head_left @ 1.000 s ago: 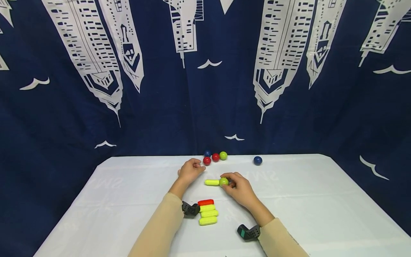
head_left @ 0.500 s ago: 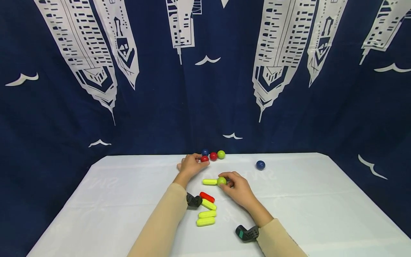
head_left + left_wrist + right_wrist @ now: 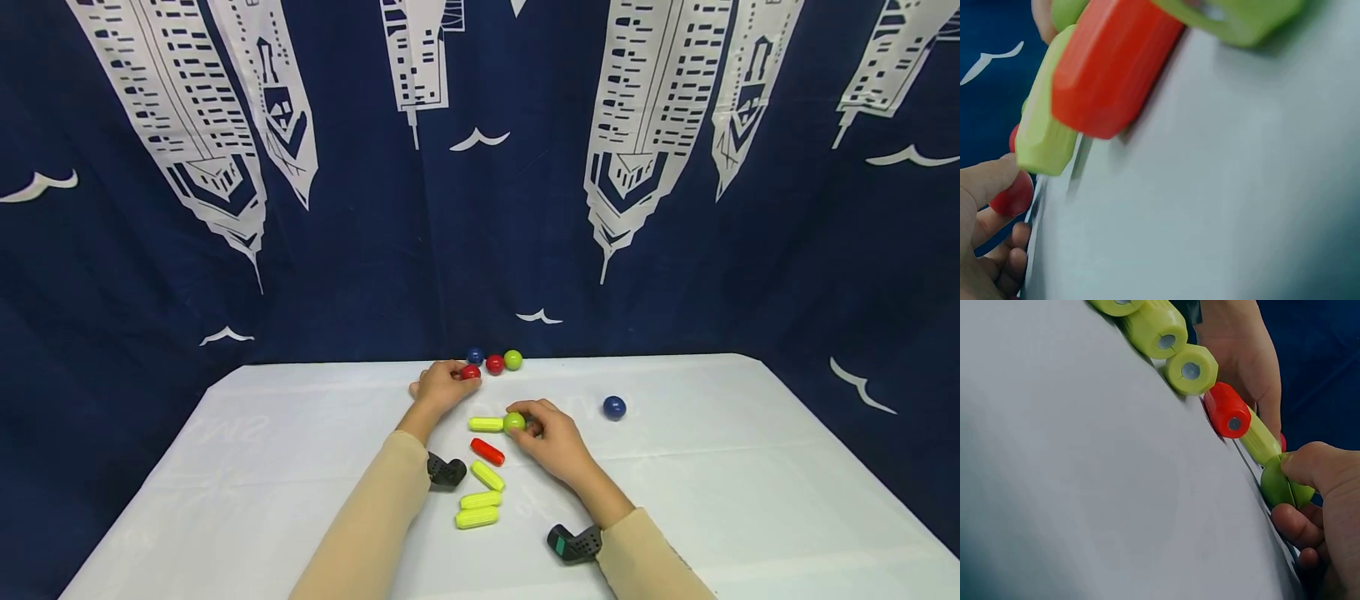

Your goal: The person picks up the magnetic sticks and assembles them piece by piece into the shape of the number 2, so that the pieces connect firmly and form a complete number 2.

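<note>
In the head view my left hand (image 3: 438,390) is at the back of the table, thumb and fingers around a red ball (image 3: 470,373). The left wrist view shows that red ball (image 3: 1013,195) between thumb and fingers. My right hand (image 3: 553,439) pinches a green ball (image 3: 513,422), which sits at the right end of a yellow-green magnetic rod (image 3: 486,424) lying crosswise. Nearer to me lies a red rod (image 3: 487,452), tilted, with a tilted yellow-green rod (image 3: 487,476) below it. Grey round ends show on the rods in the right wrist view, as on the red rod (image 3: 1229,412).
Behind the left hand stand a blue ball (image 3: 475,356), another red ball (image 3: 494,364) and a green ball (image 3: 513,360) near the table's back edge. A lone blue ball (image 3: 614,407) is at right. Two yellow-green rods (image 3: 477,509) lie side by side in front. A dark patterned curtain (image 3: 450,250) hangs behind.
My left hand has reached the red ball and taken hold of it. The red rod and one yellow-green rod have turned and come apart from the row. The lone blue ball has rolled nearer.
</note>
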The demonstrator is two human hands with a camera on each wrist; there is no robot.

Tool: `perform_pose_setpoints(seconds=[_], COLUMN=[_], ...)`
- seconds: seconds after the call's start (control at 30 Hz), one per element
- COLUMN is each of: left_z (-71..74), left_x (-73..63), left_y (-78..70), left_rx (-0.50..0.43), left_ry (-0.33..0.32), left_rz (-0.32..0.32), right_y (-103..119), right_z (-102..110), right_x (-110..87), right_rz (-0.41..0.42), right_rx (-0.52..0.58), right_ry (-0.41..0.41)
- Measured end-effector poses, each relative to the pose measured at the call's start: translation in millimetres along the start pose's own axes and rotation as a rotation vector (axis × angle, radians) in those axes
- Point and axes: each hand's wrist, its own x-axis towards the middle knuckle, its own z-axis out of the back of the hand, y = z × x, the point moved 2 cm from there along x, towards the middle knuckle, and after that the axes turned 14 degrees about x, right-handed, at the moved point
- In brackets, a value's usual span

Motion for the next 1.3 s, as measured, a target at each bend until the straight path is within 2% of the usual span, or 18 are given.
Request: perform_pose_setpoints(seconds=[0.1,0.23,0.4,0.57,0.8,1.1,1.3], left_z=[1.3,4.2,7.3,9.1,9.9,5.6,7.3], left_x=[-3.8,-13.6,-31.6,-48.3,-65.1,-68.5,-70.9], left_y=[4.8,12.8,23.8,31.1,35.8,35.1,34.8], left_rx=[-0.040,-0.072,-0.054,-0.038,-0.010,0.006,-0.005], left_ry=[0.009,0.017,0.024,0.024,-0.040,-0.122,-0.104], left_rz=[-0.017,-0.070,-0.141,-0.165,-0.238,-0.315,-0.285], right_y=[-1,-2,-4,-5,-3,-4,-3], right_z=[0,0,0,2,2,2,-1], right_x=[-0.2,0.5,1.6,1.6,1.0,1.6,1.2], right_rz=[-0.007,-0.005,-0.003,-0.005,0.001,-0.028,-0.043], right_rx=[0.007,0.013,-0.008,-0.013,0.009,0.014,0.025], right_ry=[0.006,0.004,-0.008,-0.009,0.004,-0.004,-0.014])
